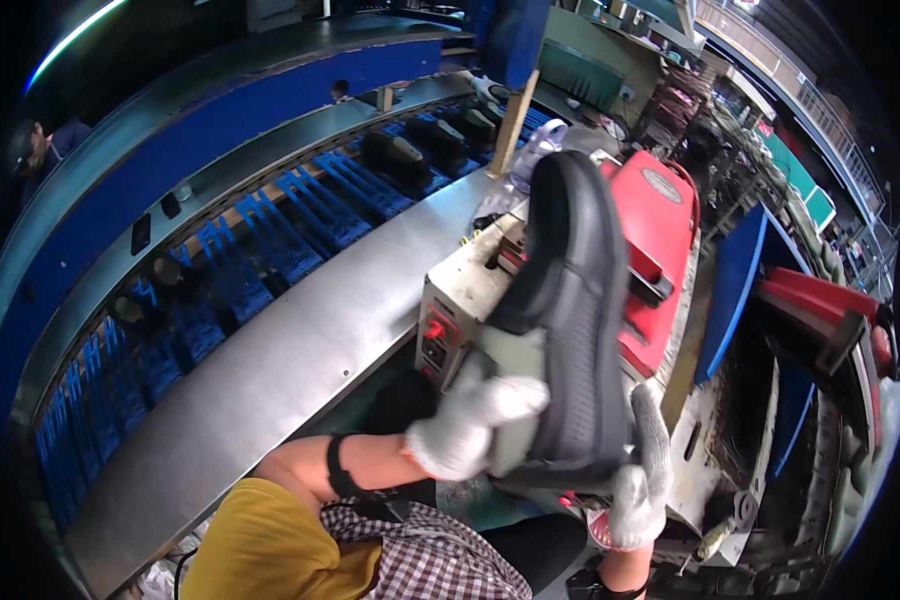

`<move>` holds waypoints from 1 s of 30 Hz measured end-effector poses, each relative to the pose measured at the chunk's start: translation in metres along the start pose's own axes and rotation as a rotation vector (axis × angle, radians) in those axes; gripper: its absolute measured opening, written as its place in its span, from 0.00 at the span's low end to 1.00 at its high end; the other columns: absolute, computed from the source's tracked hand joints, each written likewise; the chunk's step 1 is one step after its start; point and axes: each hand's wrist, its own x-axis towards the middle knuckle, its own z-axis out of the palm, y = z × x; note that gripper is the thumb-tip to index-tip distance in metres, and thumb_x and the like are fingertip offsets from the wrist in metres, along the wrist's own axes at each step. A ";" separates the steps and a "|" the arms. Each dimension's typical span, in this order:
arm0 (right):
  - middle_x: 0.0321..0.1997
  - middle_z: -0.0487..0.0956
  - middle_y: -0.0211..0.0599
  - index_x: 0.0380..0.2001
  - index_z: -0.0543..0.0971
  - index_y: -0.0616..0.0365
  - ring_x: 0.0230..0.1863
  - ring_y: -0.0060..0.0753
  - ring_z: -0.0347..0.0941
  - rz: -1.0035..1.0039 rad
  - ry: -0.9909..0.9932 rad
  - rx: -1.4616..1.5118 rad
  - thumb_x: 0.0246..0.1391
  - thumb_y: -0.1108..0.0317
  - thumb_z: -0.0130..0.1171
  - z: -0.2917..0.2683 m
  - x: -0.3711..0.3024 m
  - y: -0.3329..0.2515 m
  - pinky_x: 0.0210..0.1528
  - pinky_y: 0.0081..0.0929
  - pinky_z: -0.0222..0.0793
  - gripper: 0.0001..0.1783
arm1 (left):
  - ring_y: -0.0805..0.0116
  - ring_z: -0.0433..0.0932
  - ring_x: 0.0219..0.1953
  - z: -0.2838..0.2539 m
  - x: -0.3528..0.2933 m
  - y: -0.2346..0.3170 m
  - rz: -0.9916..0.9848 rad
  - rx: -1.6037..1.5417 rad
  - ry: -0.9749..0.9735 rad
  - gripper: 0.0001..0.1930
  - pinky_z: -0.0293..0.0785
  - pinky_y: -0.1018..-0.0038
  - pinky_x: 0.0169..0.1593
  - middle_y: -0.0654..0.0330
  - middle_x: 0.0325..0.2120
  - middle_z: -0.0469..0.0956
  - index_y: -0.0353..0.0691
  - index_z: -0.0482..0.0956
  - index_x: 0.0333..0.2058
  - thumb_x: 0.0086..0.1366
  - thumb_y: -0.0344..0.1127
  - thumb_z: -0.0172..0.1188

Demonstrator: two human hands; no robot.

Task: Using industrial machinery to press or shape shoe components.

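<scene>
A factory floor or large workshop where shoes are made. A long conveyor (290,205) of blue slats bears several dark shoes (398,152), with a steel ledge (300,330) along its near edge. Beside it stands a red-topped machine (660,225) with a switch panel (437,337), and another shoe (585,330) is in white-gloved hands. A strip light (75,40), a high railing (760,38) and a crowded rack (682,100) fill the background.
</scene>
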 end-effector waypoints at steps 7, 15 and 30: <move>0.51 0.79 0.50 0.55 0.78 0.60 0.57 0.58 0.74 -0.226 0.265 -0.670 0.51 0.70 0.68 0.035 0.042 0.069 0.63 0.53 0.66 0.26 | 0.70 0.83 0.44 -0.113 0.087 0.125 0.289 0.368 0.317 0.14 0.81 0.71 0.51 0.63 0.42 0.82 0.41 0.79 0.49 0.65 0.31 0.61; 0.53 0.77 0.53 0.56 0.71 0.65 0.55 0.51 0.74 -0.318 0.359 -0.545 0.66 0.62 0.62 0.038 0.032 0.102 0.61 0.47 0.69 0.22 | 0.63 0.81 0.37 -0.304 0.266 0.241 0.204 0.675 0.725 0.23 0.78 0.69 0.45 0.58 0.39 0.80 0.41 0.79 0.48 0.53 0.39 0.71; 0.55 0.75 0.50 0.57 0.70 0.68 0.56 0.44 0.73 -0.179 0.424 -0.446 0.68 0.63 0.61 0.048 0.027 0.101 0.64 0.41 0.67 0.23 | 0.44 0.56 0.76 -0.358 0.185 0.227 0.272 1.479 1.018 0.47 0.56 0.57 0.75 0.42 0.74 0.57 0.41 0.53 0.76 0.67 0.58 0.62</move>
